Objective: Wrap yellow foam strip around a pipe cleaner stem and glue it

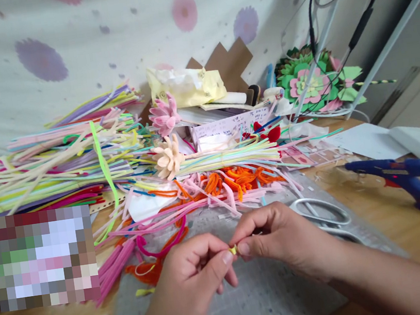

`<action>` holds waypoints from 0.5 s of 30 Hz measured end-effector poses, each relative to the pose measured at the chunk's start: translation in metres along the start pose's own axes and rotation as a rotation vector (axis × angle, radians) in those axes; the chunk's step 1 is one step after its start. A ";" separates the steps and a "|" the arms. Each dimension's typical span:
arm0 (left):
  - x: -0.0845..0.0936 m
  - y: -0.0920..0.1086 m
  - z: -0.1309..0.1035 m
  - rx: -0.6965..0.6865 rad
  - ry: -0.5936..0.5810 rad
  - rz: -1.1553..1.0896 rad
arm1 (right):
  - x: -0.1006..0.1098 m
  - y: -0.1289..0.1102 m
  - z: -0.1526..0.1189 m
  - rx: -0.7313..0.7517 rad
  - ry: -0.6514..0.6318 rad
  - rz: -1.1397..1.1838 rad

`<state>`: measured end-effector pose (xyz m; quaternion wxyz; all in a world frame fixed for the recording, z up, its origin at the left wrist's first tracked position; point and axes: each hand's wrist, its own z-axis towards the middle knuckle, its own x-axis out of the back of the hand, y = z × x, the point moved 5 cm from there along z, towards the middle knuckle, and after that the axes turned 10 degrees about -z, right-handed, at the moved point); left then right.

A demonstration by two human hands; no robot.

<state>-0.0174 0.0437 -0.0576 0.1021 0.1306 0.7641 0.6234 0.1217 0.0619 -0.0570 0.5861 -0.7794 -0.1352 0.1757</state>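
Over the grey cutting mat (253, 297), my two hands meet fingertip to fingertip. My left hand (200, 271) pinches a small yellow piece (233, 250) between thumb and forefinger. From the right, the thumb and forefinger of my right hand (269, 232) close on the same piece, whose far end is hidden by the fingers. Just behind the hands lie pink and orange pipe cleaners (232, 180). A pair of grey-handled scissors (321, 210) rests beside my right hand, partly hidden by it.
Bundles of coloured pipe cleaners (40, 171) fill the left side. A blue glue gun (395, 173) with a black cord lies at the right. Fluffy flowers (169, 158) stand behind the mat, and green and pink paper flowers (309, 83) sit at the back right.
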 end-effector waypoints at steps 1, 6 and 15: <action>0.000 0.000 0.000 0.002 0.001 0.000 | 0.000 0.000 0.000 0.005 0.008 -0.008; 0.000 0.000 0.001 0.002 -0.002 0.012 | 0.000 -0.001 -0.002 0.023 0.043 -0.072; 0.000 0.002 0.002 -0.017 0.020 0.087 | -0.002 -0.001 -0.003 0.064 0.088 -0.216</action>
